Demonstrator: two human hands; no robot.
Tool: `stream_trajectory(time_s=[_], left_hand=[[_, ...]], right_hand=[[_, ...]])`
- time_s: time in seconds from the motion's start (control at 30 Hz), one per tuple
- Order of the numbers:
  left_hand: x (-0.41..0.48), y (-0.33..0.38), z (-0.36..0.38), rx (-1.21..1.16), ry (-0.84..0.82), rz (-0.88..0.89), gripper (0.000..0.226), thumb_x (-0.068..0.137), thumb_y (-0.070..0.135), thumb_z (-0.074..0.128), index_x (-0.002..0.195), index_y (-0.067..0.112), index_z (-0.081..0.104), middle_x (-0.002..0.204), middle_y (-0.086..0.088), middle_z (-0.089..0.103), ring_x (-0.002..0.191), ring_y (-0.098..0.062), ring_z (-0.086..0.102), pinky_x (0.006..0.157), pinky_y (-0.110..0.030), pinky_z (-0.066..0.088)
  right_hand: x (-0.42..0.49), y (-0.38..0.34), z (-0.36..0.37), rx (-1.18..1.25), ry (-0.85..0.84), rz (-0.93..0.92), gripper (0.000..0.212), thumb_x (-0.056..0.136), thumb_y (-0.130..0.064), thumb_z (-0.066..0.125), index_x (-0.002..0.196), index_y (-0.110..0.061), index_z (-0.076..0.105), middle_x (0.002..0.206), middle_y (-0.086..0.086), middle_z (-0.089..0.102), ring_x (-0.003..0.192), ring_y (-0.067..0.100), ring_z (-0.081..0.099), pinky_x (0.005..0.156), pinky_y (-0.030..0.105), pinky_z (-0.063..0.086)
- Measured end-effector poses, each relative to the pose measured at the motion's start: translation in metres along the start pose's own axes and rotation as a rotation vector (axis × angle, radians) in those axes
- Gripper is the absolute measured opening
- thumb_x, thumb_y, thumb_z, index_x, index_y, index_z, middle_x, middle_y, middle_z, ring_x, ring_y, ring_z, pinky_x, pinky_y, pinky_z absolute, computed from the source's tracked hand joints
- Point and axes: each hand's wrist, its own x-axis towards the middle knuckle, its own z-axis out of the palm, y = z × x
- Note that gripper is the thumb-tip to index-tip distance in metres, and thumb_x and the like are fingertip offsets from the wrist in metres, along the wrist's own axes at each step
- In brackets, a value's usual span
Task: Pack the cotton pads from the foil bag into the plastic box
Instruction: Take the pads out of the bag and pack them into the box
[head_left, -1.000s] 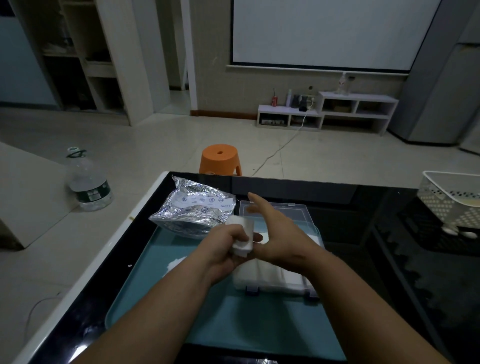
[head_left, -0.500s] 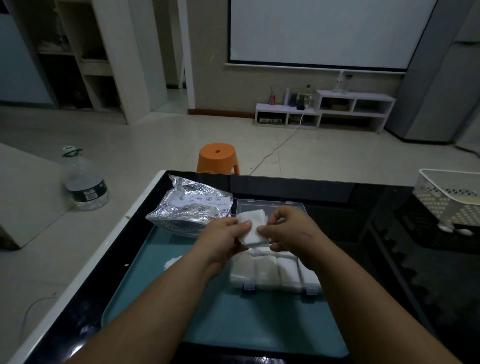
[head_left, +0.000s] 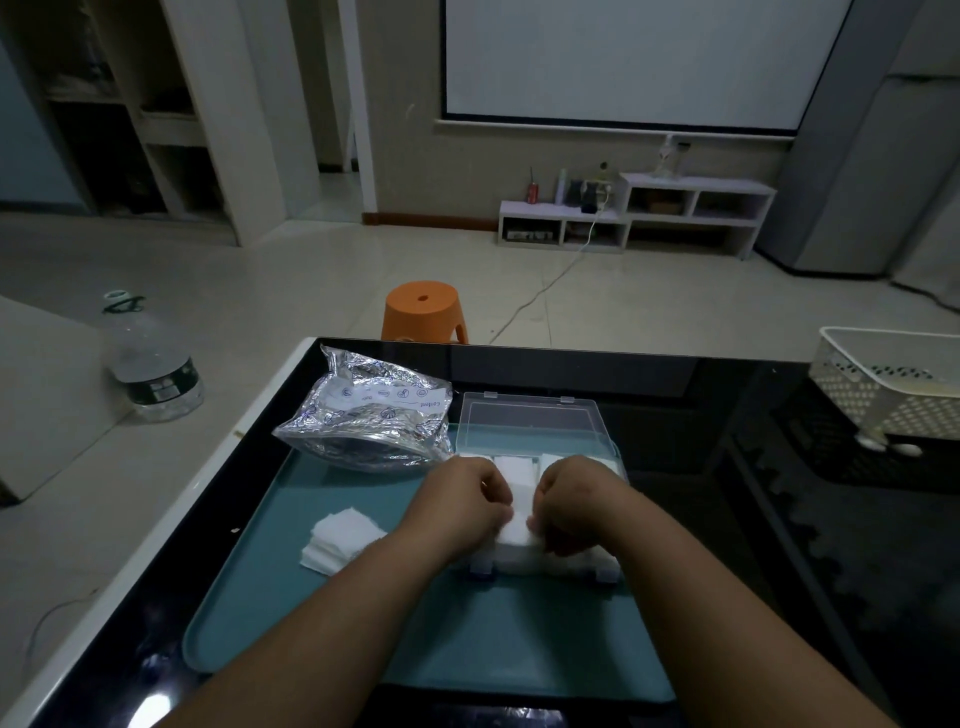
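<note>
**Seating a pad stack in the box**

The fingers (head_left: 496, 501) of the left hand (head_left: 460, 512) and right hand (head_left: 579, 506) are curled narrow, pinching a stack of cotton pads (head_left: 519, 525) from either side. Half a second ago this stack was held above the plastic box (head_left: 550, 564). It now sits low among the white rows already filling the box, so this load is judged nearly placed. The pads are white, square and soft-edged. The box, lid open behind it, lies on a teal tray (head_left: 467, 639) mid-table (head_left: 753, 545). The foil bag (head_left: 374, 421) lies toward the far left corner, with loose pads (head_left: 340, 538) near the left edge.
</note>
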Motion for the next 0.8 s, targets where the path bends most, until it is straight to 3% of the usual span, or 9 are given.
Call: stream_trajectory(time_s=[0.13,0.3,0.47,0.57,0.67,0.8], left_hand=[[-0.003,0.001,0.003,0.185,-0.036,0.060,0.011,0.077,0.017,0.069,0.080,0.027,0.066,0.092,0.005,0.070,0.086,-0.014,0.065,0.078,-0.028,0.053],[-0.004,0.000,0.008,0.335,0.014,0.132,0.012,0.079,0.023,0.067,0.089,0.028,0.071,0.101,0.002,0.063,0.095,-0.019,0.061,0.078,-0.025,0.046],[-0.001,0.000,-0.001,0.312,-0.049,0.118,0.023,0.072,0.029,0.077,0.095,0.026,0.074,0.096,0.006,0.069,0.091,-0.013,0.063,0.080,-0.024,0.051],[-0.003,0.002,-0.002,0.386,-0.104,0.127,0.013,0.072,0.030,0.076,0.073,0.021,0.066,0.077,0.001,0.062,0.085,-0.018,0.064,0.070,-0.023,0.046],[-0.004,0.003,-0.001,0.463,-0.162,0.144,0.033,0.076,0.028,0.072,0.059,0.013,0.049,0.061,-0.002,0.042,0.082,-0.027,0.062,0.057,-0.025,0.034],[-0.005,0.003,0.001,0.479,-0.199,0.152,0.042,0.080,0.026,0.068,0.053,0.011,0.041,0.057,-0.003,0.037,0.072,-0.027,0.055,0.058,-0.025,0.032]], right_hand=[[0.005,0.006,0.007,-0.082,0.024,-0.031,0.027,0.081,-0.009,0.068,0.107,-0.006,0.069,0.098,0.012,0.073,0.088,0.024,0.073,0.080,0.037,0.060],[0.002,0.005,0.014,-0.216,0.047,-0.059,0.031,0.088,-0.022,0.067,0.116,-0.010,0.066,0.115,0.010,0.066,0.106,0.026,0.064,0.095,0.039,0.052],[0.000,0.008,0.004,-0.190,0.033,-0.065,0.030,0.079,-0.020,0.079,0.107,-0.013,0.072,0.103,0.009,0.071,0.098,0.024,0.068,0.090,0.040,0.056],[0.001,0.010,0.007,-0.259,0.035,-0.083,0.034,0.079,-0.022,0.077,0.112,-0.018,0.072,0.107,0.005,0.071,0.103,0.023,0.067,0.091,0.037,0.055],[0.002,0.012,0.014,-0.259,0.115,-0.079,0.035,0.078,-0.019,0.071,0.113,-0.017,0.069,0.110,0.007,0.069,0.104,0.025,0.066,0.087,0.035,0.055],[-0.001,0.012,0.018,-0.245,0.123,-0.081,0.035,0.078,-0.019,0.068,0.113,-0.017,0.069,0.112,0.006,0.068,0.105,0.025,0.065,0.087,0.036,0.054]])
